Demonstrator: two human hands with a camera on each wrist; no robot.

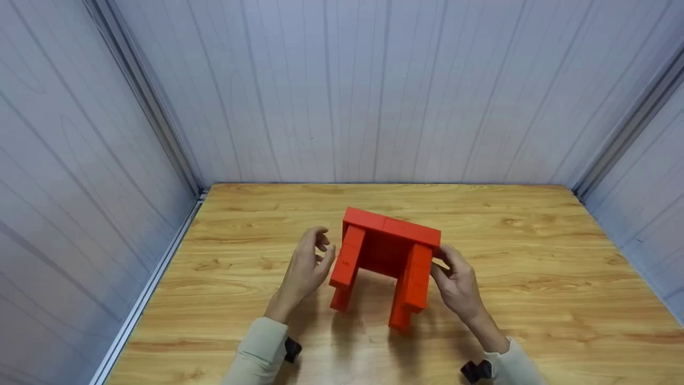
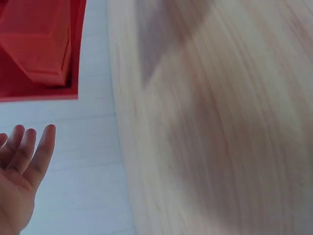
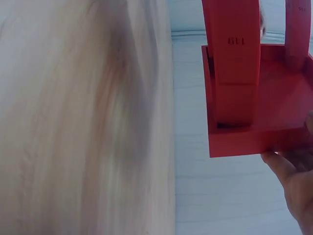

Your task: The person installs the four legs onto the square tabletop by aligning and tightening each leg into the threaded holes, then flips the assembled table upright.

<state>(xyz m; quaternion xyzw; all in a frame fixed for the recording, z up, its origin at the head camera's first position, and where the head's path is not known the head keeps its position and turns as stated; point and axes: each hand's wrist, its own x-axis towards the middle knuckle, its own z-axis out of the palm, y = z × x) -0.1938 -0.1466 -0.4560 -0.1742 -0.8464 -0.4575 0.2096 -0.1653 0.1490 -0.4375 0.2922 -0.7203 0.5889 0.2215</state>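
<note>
A small red plastic stool point(image 1: 393, 229) with block-like legs is tilted over the table, its legs pointing down toward the near side. My right hand point(image 1: 460, 283) grips its right side by the edge of the seat. In the right wrist view the thumb and fingers of that hand point(image 3: 298, 196) meet the rim, and one leg point(image 3: 237, 88) bears small dark markings. To the left of the stool is my left hand point(image 1: 307, 264), its fingers loosely bent. The left wrist view has that hand point(image 2: 19, 186) apart from the red rim, holding nothing.
Beneath lies a wood-grain tabletop point(image 1: 256, 235) with shadows of the stool and hands on it. A pale panelled wall point(image 1: 352, 96) rises behind the table, with further panels at left and right. Metal edging point(image 1: 155, 283) runs along the left side.
</note>
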